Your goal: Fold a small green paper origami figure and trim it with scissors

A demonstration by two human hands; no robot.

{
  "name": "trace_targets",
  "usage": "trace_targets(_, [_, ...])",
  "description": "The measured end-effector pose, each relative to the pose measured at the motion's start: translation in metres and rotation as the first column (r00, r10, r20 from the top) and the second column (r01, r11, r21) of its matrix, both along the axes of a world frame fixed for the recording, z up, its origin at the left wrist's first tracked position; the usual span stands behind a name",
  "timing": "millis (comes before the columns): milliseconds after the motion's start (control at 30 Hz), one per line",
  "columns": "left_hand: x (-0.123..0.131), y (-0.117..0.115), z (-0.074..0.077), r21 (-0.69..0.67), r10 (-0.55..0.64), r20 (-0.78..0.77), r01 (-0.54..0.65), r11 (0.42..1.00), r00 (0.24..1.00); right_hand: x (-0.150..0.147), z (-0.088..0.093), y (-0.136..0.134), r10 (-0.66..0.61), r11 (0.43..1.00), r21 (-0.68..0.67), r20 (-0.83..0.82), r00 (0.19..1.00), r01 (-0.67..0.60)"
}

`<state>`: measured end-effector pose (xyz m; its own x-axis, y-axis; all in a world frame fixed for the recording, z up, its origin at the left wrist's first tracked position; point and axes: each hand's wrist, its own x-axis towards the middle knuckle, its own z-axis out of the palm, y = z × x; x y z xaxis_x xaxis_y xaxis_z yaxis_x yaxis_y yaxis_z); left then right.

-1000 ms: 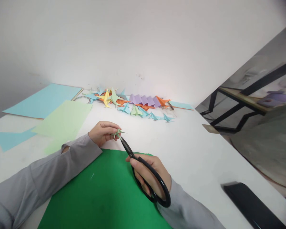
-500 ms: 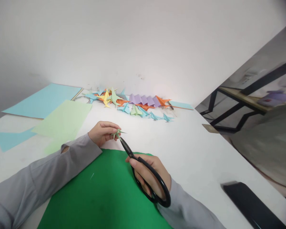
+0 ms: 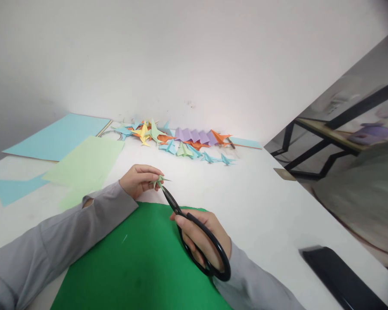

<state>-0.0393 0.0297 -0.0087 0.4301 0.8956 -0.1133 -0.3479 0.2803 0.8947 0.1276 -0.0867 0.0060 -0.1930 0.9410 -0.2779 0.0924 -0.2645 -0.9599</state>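
Between the fingertips of my left hand (image 3: 139, 179) is a small light-green folded paper figure (image 3: 160, 181) with thin points sticking out. My right hand (image 3: 205, 234) grips black-handled scissors (image 3: 172, 200) by the loops, with fingers through them. The scissors' tips meet the lower point of the paper figure; whether the blades are fully closed on it I cannot tell. Both hands are above the far edge of a green sheet (image 3: 132, 258) lying on the white table (image 3: 261, 206).
Folded paper figures in several colours (image 3: 144, 132) and a pleated purple paper strip (image 3: 195, 135) lie along the wall. Blue sheets (image 3: 61, 135) and a light-green sheet (image 3: 87, 161) are at left. A black object (image 3: 342, 275) lies at the right, near a shelf frame (image 3: 326, 148).
Almost nothing differs. Both hands, the paper figure and the scissors keep nearly the same position, with only a slight shift of the scissors and view.
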Motion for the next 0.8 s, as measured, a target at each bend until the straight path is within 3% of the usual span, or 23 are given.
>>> trace_targets(800, [0.0001,0.0002,-0.0004,0.003,0.0,0.021,0.0,1.0,1.0,-0.0004,-0.0028,0.0007,0.019,0.999,-0.024,-0.04,0.999,-0.02])
